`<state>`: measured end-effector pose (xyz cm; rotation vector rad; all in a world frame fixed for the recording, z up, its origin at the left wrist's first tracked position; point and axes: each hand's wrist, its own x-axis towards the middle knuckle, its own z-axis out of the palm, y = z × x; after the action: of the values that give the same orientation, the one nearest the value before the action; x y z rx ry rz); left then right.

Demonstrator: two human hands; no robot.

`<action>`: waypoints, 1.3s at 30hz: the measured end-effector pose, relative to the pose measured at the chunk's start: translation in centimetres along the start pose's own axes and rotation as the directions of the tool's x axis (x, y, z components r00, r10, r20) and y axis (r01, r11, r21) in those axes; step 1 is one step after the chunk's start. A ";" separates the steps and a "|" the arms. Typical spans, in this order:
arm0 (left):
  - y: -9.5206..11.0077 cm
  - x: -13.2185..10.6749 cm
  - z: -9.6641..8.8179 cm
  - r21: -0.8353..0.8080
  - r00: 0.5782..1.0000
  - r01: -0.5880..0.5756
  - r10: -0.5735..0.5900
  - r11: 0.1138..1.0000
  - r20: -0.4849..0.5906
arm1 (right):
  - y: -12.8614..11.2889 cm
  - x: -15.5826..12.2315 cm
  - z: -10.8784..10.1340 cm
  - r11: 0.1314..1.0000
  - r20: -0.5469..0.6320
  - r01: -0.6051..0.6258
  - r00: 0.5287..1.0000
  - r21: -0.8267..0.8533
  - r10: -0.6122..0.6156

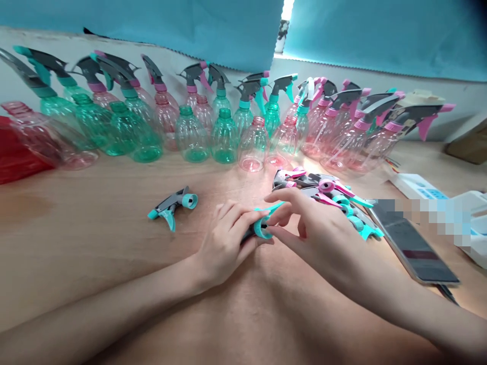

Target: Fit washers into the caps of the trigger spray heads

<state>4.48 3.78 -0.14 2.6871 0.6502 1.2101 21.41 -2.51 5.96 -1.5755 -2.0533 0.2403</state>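
My left hand (228,235) is wrapped round a grey and teal spray nozzle head (262,228), its teal collar facing right. At that collar, my right hand (312,220) has its thumb and fingers bent together; whether a small part sits between the fingertips is hidden. Another teal and grey spray head (173,205) lies on the table left of my hands. Beyond my right hand is a pile of pink, teal and grey spray heads (323,186), partly covered by that hand.
Rows of clear green bottles (224,137) and pink bottles (253,144) stand along the wall, many topped with spray heads. A phone (418,248) with a cable lies at right, near a white power strip (418,187). A red bag (19,152) is at far left.
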 end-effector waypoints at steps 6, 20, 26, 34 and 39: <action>0.0 -0.4 -0.4 -0.097 0.996 0.067 -0.062 0.993 0.057 | -0.3 -0.1 0.3 0.995 -0.040 0.082 0.996 -0.056 -0.084; -2.8 -2.5 -4.2 0.337 0.991 0.046 -0.086 0.941 0.105 | 1.0 0.1 1.6 0.881 0.102 0.309 0.951 -0.358 -0.292; -4.1 -3.2 -5.7 0.503 0.992 0.022 -0.082 0.864 0.096 | 1.5 -0.1 2.1 0.818 0.150 0.331 0.943 -0.470 -0.296; -4.4 -3.3 -6.0 0.591 0.975 0.082 -0.187 0.803 0.119 | 2.0 -0.2 1.8 0.852 0.366 0.305 0.919 -0.426 -0.146; -3.8 -2.7 -5.6 0.515 0.977 0.067 -0.162 0.854 0.142 | 2.6 -1.1 0.3 0.906 0.437 0.326 0.880 -0.270 -0.186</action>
<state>-2.52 5.72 0.67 3.0624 1.2326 0.8355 23.58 -2.71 4.19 -1.5047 -2.7270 0.1216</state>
